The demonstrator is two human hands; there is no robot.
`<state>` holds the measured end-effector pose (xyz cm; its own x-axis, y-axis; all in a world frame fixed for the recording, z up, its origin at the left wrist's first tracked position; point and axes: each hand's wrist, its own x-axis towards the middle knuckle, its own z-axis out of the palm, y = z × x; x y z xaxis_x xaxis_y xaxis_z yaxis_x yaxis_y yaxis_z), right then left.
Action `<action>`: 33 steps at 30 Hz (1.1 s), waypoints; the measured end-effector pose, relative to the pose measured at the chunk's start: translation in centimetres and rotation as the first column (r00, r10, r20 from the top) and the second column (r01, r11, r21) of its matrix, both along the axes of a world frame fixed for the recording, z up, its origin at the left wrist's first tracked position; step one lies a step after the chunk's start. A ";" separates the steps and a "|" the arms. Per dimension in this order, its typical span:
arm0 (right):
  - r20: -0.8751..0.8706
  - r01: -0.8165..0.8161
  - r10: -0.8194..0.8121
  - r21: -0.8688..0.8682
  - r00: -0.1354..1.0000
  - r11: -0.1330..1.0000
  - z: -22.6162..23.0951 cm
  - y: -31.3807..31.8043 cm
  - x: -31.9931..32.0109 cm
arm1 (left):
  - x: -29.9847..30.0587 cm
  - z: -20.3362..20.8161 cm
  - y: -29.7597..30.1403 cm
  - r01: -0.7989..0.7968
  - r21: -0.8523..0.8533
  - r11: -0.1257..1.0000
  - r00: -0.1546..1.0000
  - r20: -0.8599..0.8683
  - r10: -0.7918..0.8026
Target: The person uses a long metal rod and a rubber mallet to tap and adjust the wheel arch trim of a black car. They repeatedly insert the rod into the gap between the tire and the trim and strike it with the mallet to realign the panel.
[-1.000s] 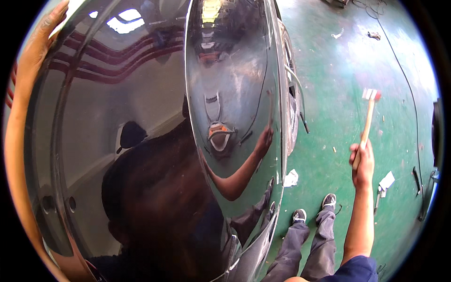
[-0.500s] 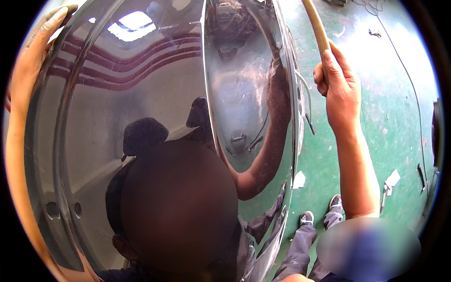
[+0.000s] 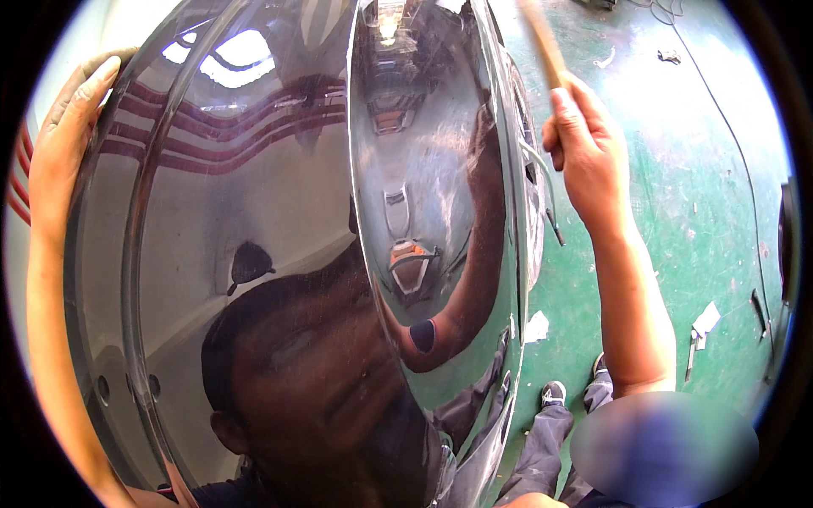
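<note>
A glossy black car body panel (image 3: 254, 203) with a raised crease fills the left and middle, mirroring stripes, lights and an arm. At its far left edge lies my left hand (image 3: 74, 106), fingers stretched along the rim, their tips grey with dust. Part of that hand is hidden behind the edge. To the right of the car, over the floor, my right hand (image 3: 590, 152) is wrapped round a wooden handle (image 3: 544, 42). The handle's upper part is smeared by motion and runs out of the picture at the top, so its far end is hidden.
Below right is a green floor (image 3: 644, 279) with a black cable (image 3: 735, 135), white scraps (image 3: 705, 317) and a thin dark tool (image 3: 758, 306). A short hose (image 3: 546, 190) sticks out from the car's side. Red curved lines (image 3: 21, 173) show at the far left.
My right hand has shifted left, and the wooden handle leans further left and is blurred. The left hand stays at the panel's edge. Reflections in the panel have shifted with the view.
</note>
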<state>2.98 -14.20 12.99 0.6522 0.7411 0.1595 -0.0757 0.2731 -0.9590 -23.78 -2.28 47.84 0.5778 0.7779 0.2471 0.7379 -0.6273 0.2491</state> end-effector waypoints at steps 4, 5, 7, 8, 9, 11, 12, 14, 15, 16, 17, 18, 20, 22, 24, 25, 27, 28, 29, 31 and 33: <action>-0.025 0.123 -0.121 0.119 0.992 0.985 0.3 0.7 0.1 | -0.2 -0.4 0.0 0.001 0.019 1.000 1.000 -0.001 -0.001; -0.001 0.083 -0.083 0.081 0.997 0.993 0.5 0.7 0.2 | -0.1 -0.5 0.2 -0.002 0.033 0.999 1.000 -0.008 0.002; 0.034 -0.005 0.005 0.005 0.999 1.000 0.7 0.9 0.4 | -0.1 -0.5 0.2 0.003 -0.023 1.000 0.999 0.042 -0.002; 0.016 0.051 -0.052 0.078 0.999 0.996 0.3 0.9 0.3 | -0.3 -0.4 0.0 0.002 -0.048 0.999 0.998 0.065 0.002; 0.006 0.040 -0.040 0.066 0.999 0.997 0.3 0.7 0.2 | -0.3 -0.3 -0.3 -0.008 -0.071 0.997 0.997 0.073 0.013; -0.018 0.021 -0.021 0.037 1.000 0.999 0.4 0.1 0.1 | 0.0 -0.1 -0.6 -0.023 -0.122 0.992 0.996 0.082 0.034; 0.014 -0.084 0.085 -0.060 0.996 0.995 0.8 -0.2 0.3 | 0.0 -0.3 -0.7 -0.048 -0.078 0.996 0.996 0.073 0.054; -0.021 0.047 -0.046 0.052 0.999 0.998 0.3 -0.6 -0.1 | 0.2 -1.0 -0.6 -0.075 0.003 0.997 0.995 0.062 0.074; -0.042 0.116 -0.112 0.106 0.993 0.988 0.1 -0.9 -0.3 | 0.3 -1.3 -0.3 -0.058 0.003 0.998 0.995 0.077 0.058; -0.063 0.088 -0.082 0.102 0.995 0.991 0.0 -1.2 -0.7 | 0.3 -0.9 -0.8 -0.067 0.015 0.998 0.995 0.080 0.066; -0.044 0.058 -0.054 0.105 0.998 0.993 -0.2 -1.4 -0.9 | 0.2 -0.5 -1.2 -0.075 0.027 0.997 0.994 0.084 0.072; -0.025 0.029 -0.026 0.108 0.999 0.994 -0.4 -1.7 -1.0 | -0.3 0.2 -1.3 -0.033 0.023 0.999 0.996 0.084 0.031; -0.010 0.079 -0.079 0.115 0.997 0.990 -0.5 -2.1 -1.0 | -0.2 -0.4 -0.9 -0.063 0.100 0.993 0.996 0.065 0.056; -0.001 0.016 -0.016 0.062 1.000 0.998 -0.5 -2.5 -0.7 | -1.3 1.1 1.6 -0.141 0.142 0.980 0.987 0.100 0.127; -0.004 -0.058 0.058 0.020 0.998 0.998 -0.5 -2.4 -1.1 | -5.0 6.4 8.6 -0.262 0.142 0.955 0.954 0.190 0.233; -0.021 0.002 -0.001 0.062 1.000 0.998 -0.8 -2.2 -1.2 | -4.8 6.2 9.0 -0.248 0.131 0.960 0.957 0.187 0.222; -0.062 0.119 -0.111 0.146 0.992 0.982 -1.5 -1.9 -1.4 | -4.7 6.1 9.5 -0.225 0.114 0.968 0.962 0.182 0.202; -0.059 0.047 -0.040 0.116 0.997 0.992 -1.3 -2.5 -1.5 | -5.0 6.6 9.2 -0.209 0.110 0.972 0.968 0.162 0.190; 0.003 -0.055 0.055 0.014 0.998 0.998 -1.0 -3.2 -1.3 | -5.4 7.1 8.9 -0.194 0.105 0.975 0.973 0.143 0.178; 0.020 0.059 -0.062 0.119 0.998 0.991 -1.1 -3.6 -1.7 | -4.0 6.6 6.2 -0.020 0.197 0.980 0.996 -0.079 0.036; 0.004 0.021 -0.022 0.097 1.000 0.995 -0.9 -4.0 -1.7 | -0.4 3.2 -0.3 0.319 0.285 0.904 0.861 -0.487 -0.150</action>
<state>1.32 -18.21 12.05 0.6669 0.7076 0.2336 -0.0639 0.3667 -0.9281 -24.18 -2.53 51.08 0.8433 0.5177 0.1444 0.5341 -0.7773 -0.3324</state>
